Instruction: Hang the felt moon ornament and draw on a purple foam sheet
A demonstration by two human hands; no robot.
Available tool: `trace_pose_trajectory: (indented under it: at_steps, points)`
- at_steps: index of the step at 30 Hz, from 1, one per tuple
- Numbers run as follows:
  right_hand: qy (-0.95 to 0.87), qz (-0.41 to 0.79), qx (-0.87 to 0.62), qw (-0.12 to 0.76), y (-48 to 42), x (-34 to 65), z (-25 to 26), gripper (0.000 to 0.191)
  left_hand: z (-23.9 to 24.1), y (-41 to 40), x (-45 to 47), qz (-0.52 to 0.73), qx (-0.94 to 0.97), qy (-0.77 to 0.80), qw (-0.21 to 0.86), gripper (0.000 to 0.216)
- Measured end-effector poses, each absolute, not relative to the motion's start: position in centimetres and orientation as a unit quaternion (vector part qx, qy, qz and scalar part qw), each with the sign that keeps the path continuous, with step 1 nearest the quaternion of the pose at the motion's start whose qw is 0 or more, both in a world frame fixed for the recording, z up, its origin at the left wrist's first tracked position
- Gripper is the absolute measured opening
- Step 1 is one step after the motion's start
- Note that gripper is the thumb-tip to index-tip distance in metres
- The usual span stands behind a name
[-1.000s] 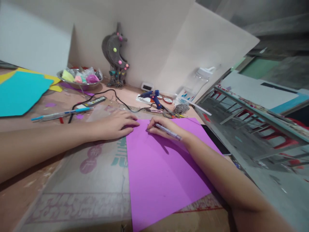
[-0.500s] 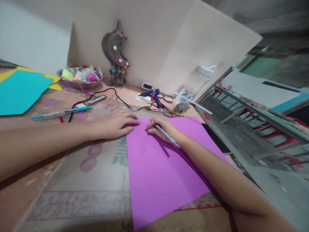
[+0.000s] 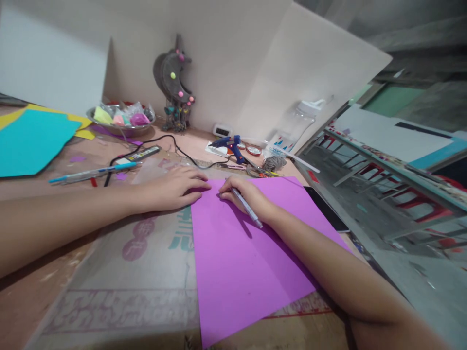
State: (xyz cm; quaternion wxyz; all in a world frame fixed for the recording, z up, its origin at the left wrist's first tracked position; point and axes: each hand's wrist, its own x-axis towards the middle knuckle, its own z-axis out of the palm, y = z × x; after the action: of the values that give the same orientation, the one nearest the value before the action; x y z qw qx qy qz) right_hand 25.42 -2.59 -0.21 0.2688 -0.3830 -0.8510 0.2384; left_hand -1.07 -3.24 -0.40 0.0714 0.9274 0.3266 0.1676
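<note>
A sheet of purple paper [image 3: 241, 272] lies on a printed plastic sheet [image 3: 146, 272] that covers part of the table. My right hand [image 3: 243, 193] is closed around a slim pen [image 3: 248, 208] near the paper's upper edge; its tip is hidden by the fingers. The pen leans back toward me and casts a shadow on the paper. Flat beside it rests my left hand [image 3: 178, 187], fingers stretched out, with the fingertips on the paper's upper left corner and the palm on the plastic sheet.
Behind the paper are a blue glue gun [image 3: 229, 146], grey yarn [image 3: 274, 163] and a clear bottle [image 3: 295, 126]. A bowl of colourful packets [image 3: 122, 125], a moon-shaped ornament [image 3: 175, 82], a blue pen [image 3: 93, 172] and turquoise paper [image 3: 36, 141] stand or lie leftward. A dark tablet [image 3: 324, 209] borders the paper.
My right hand has shifted slightly left, and the back end of the pen has swung left and down. My left hand stays in place.
</note>
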Motion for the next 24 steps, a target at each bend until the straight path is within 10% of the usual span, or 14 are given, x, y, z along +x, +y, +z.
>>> trace_pose_trajectory:
  at_steps: [12,18,24]
  points:
    - [-0.673,0.356,-0.466,0.45,-1.8,25.9,0.1,0.031,0.7,-5.8,3.0,0.06,0.923,0.357,0.133,0.072]
    - [-0.679,0.363,-0.471,0.431,-1.9,25.9,0.2,0.031,4.5,-10.8,7.2,0.042,0.921,0.072,0.38,0.049]
    - [-0.731,0.271,-0.473,0.411,-1.3,26.0,0.2,0.022,2.2,-9.3,4.7,0.087,0.946,0.246,0.194,0.065]
